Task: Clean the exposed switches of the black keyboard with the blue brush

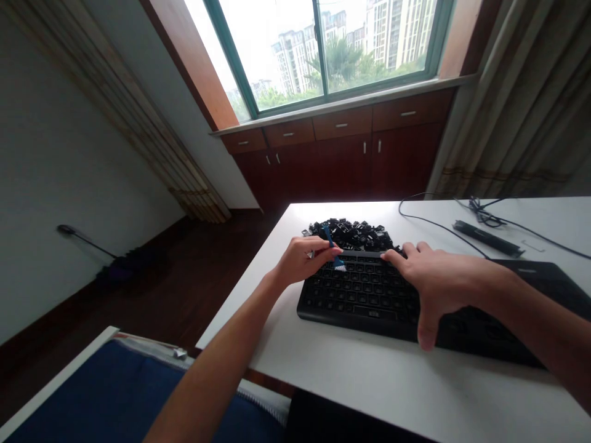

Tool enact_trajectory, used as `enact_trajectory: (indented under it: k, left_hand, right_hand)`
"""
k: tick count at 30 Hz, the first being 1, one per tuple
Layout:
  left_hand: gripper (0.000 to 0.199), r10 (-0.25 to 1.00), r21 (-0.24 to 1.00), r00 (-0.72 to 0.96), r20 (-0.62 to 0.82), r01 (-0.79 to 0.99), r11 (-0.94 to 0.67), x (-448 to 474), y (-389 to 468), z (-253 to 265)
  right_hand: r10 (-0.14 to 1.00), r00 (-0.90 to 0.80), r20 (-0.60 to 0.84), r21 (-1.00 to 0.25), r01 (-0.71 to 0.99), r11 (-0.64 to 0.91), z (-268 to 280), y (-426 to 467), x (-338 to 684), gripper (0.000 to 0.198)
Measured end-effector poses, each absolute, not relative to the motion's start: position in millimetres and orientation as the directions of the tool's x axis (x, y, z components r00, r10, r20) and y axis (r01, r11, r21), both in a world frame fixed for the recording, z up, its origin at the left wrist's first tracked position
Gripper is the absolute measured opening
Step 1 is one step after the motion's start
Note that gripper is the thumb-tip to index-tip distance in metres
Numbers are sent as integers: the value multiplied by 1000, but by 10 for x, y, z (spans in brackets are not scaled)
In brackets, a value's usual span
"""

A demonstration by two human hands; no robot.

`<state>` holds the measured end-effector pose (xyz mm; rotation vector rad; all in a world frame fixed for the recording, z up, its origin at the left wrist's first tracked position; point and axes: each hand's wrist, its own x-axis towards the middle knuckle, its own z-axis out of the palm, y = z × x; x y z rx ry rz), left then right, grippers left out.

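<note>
White flat-topped table (332, 375): beneath the left hand (302, 258) and the right hand (446, 277).
Long black plastic keyboard (360, 289): on the table under both hands, key sockets exposed between them.
Loose heap of black plastic keycaps (360, 234): just beyond the left hand, along the keyboard's far edge.
Right-hand grip: thumb and fingers spread wide apart across the keyboard, forefinger tip at its far edge, thumb near its front edge.
Narrow black bar (487, 238): on the table, beyond the right hand.
Left-hand grip: fingertips together, clamped on a small blue brush with white bristles (339, 264).
Bristles: just below that pinch, over the keyboard's far rows; contact cannot be told.
</note>
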<state>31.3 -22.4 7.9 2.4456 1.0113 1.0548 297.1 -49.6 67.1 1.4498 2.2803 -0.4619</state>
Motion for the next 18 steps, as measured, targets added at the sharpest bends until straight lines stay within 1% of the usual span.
enact_trajectory:
  k: [7, 10, 13, 18]
  left_hand:
    - [31, 777, 627, 484, 402, 474, -619, 305, -222, 66]
    - [29, 779, 656, 485, 396, 444, -610, 314, -221, 62]
    - [24, 738, 610, 501, 453, 430, -666, 342, -224, 61]
    - [15, 641, 473, 507, 577, 432, -768, 372, -217, 49]
  right_hand:
    - [773, -379, -508, -65, 912, 405, 661, -489, 2967, 158]
    - [775, -384, -503, -57, 909, 413, 649, -482, 2974, 158]
    - [779, -379, -499, -53, 911, 409, 646, -482, 2977, 158]
    - [772, -375, -513, -57, 912, 406, 684, -496, 2954, 156]
